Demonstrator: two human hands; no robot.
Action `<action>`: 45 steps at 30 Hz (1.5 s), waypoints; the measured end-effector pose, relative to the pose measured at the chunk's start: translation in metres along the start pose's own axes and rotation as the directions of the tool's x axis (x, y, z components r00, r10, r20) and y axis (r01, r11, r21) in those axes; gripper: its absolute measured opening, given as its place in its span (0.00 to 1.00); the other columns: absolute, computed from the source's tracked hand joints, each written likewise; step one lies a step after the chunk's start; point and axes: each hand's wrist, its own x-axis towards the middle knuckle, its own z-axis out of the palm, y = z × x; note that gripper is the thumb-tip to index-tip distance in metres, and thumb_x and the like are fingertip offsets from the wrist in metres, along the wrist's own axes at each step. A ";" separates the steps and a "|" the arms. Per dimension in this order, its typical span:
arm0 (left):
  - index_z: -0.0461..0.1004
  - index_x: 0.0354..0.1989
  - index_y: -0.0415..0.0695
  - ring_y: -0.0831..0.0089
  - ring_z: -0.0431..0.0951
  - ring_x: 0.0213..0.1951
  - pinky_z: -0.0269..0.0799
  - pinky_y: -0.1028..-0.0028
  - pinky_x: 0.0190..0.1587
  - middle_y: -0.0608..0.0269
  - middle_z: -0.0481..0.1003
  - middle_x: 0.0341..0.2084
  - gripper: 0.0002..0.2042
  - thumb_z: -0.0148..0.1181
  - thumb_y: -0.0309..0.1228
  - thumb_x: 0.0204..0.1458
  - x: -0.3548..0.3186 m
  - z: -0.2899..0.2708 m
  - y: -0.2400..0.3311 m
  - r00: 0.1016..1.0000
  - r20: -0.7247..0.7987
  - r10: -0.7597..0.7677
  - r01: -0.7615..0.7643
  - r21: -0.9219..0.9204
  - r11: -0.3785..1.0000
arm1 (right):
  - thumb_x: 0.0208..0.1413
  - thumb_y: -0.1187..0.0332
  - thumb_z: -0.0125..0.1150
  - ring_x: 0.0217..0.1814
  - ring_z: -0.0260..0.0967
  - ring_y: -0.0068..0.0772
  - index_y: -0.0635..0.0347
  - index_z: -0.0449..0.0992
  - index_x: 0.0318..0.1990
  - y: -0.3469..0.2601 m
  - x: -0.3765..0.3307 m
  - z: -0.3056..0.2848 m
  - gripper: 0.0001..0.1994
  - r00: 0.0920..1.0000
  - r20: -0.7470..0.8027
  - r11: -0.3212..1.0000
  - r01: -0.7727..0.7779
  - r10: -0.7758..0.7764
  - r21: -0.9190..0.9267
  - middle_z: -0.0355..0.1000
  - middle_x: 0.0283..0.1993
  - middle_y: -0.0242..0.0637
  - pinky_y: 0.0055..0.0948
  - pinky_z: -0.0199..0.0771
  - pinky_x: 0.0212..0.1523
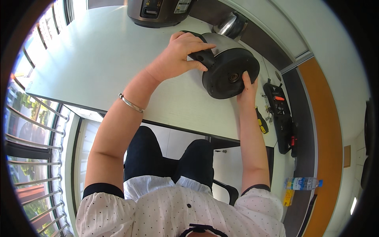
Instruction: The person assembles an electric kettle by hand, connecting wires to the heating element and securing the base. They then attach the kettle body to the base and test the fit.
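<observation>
An electric kettle (221, 81), with a silver body and a black bottom, is held tilted above the white table, its round underside turned toward me. My left hand (182, 54) is closed around its black handle, index finger stretched along the body. At the bottom's right edge my right hand (247, 89) grips the kettle, thumb pressed on the underside near the round metal connector in the middle. The kettle's top and spout face away from me and are hidden.
A grey cooker (157, 14) and a shiny metal vessel (232, 26) stand at the back. To the right lie a black tool case (277, 108), a yellow-and-black screwdriver (261, 121) and small metal parts. Farther right is a water bottle (302, 183). The table's front edge (181, 128) runs above my lap.
</observation>
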 end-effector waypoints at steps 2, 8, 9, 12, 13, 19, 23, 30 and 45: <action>0.75 0.50 0.47 0.65 0.70 0.45 0.51 0.66 0.59 0.64 0.75 0.36 0.26 0.70 0.31 0.36 0.000 0.000 0.001 1.000 -0.007 -0.013 0.013 -0.010 1.000 | 0.47 0.65 0.70 0.56 0.66 0.36 0.62 0.62 0.59 0.001 0.000 0.002 0.32 1.000 -0.013 1.000 0.000 0.000 0.007 0.67 0.55 0.40 0.34 0.66 0.58; 0.79 0.40 0.45 0.64 0.71 0.43 0.56 0.66 0.56 0.65 0.75 0.34 0.21 0.73 0.33 0.32 0.005 -0.004 0.001 0.999 -0.043 0.014 -0.016 -0.047 0.999 | 0.54 0.65 0.63 0.58 0.65 0.34 0.62 0.62 0.60 0.007 0.003 -0.007 0.28 0.997 -0.002 0.994 0.078 -0.079 -0.080 0.66 0.57 0.39 0.33 0.65 0.59; 0.79 0.39 0.44 0.64 0.71 0.43 0.56 0.66 0.56 0.65 0.75 0.34 0.21 0.73 0.33 0.32 0.004 -0.003 0.002 0.999 -0.045 0.002 -0.005 -0.057 0.998 | 0.56 0.65 0.60 0.59 0.64 0.34 0.61 0.61 0.61 0.007 0.001 -0.005 0.26 0.995 0.003 0.988 0.097 -0.098 -0.118 0.66 0.58 0.38 0.33 0.64 0.59; 0.79 0.38 0.44 0.64 0.71 0.42 0.56 0.67 0.56 0.64 0.75 0.33 0.21 0.74 0.33 0.30 0.002 -0.002 0.003 0.999 -0.050 -0.017 0.013 -0.078 0.997 | 0.49 0.65 0.69 0.53 0.67 0.32 0.66 0.66 0.55 0.006 -0.001 0.002 0.27 0.988 -0.122 0.991 0.088 -0.100 -0.097 0.70 0.52 0.40 0.31 0.65 0.57; 0.79 0.38 0.44 0.64 0.71 0.42 0.56 0.67 0.56 0.64 0.75 0.33 0.21 0.74 0.33 0.30 0.003 -0.002 0.002 0.999 -0.047 -0.022 0.018 -0.082 0.996 | 0.49 0.64 0.69 0.53 0.67 0.32 0.66 0.68 0.54 0.008 0.001 0.001 0.27 0.984 -0.136 0.989 0.104 -0.118 -0.109 0.70 0.51 0.39 0.31 0.65 0.56; 0.78 0.38 0.45 0.64 0.71 0.42 0.57 0.65 0.56 0.64 0.75 0.34 0.22 0.74 0.35 0.30 0.005 0.001 0.002 0.998 -0.060 -0.003 -0.002 -0.080 0.997 | 0.51 0.62 0.67 0.50 0.68 0.32 0.67 0.69 0.53 0.006 0.005 0.003 0.25 0.987 -0.148 0.998 0.060 -0.064 -0.030 0.71 0.50 0.41 0.29 0.67 0.54; 0.77 0.40 0.46 0.63 0.70 0.44 0.57 0.65 0.56 0.63 0.74 0.37 0.23 0.74 0.37 0.31 0.007 0.003 0.001 0.987 -0.161 0.023 -0.010 0.080 0.997 | 0.52 0.62 0.67 0.49 0.69 0.31 0.67 0.70 0.51 0.009 0.008 0.000 0.24 0.978 -0.205 0.999 0.045 -0.046 -0.008 0.71 0.49 0.40 0.29 0.68 0.52; 0.76 0.36 0.48 0.63 0.69 0.46 0.57 0.65 0.55 0.67 0.73 0.36 0.21 0.73 0.41 0.32 0.007 0.003 -0.004 0.991 -0.128 -0.032 0.035 0.021 0.999 | 0.51 0.59 0.67 0.48 0.68 0.28 0.66 0.71 0.50 0.004 0.005 0.006 0.24 0.977 -0.206 0.998 0.059 -0.062 -0.020 0.72 0.48 0.38 0.28 0.68 0.52; 0.75 0.34 0.43 0.63 0.68 0.42 0.62 0.69 0.48 0.64 0.71 0.33 0.19 0.74 0.32 0.31 0.007 0.001 -0.006 0.995 -0.069 -0.070 0.064 -0.081 0.995 | 0.51 0.60 0.68 0.49 0.68 0.28 0.66 0.72 0.51 0.010 0.005 0.001 0.24 0.980 -0.183 0.996 0.085 -0.081 0.019 0.72 0.48 0.37 0.27 0.68 0.52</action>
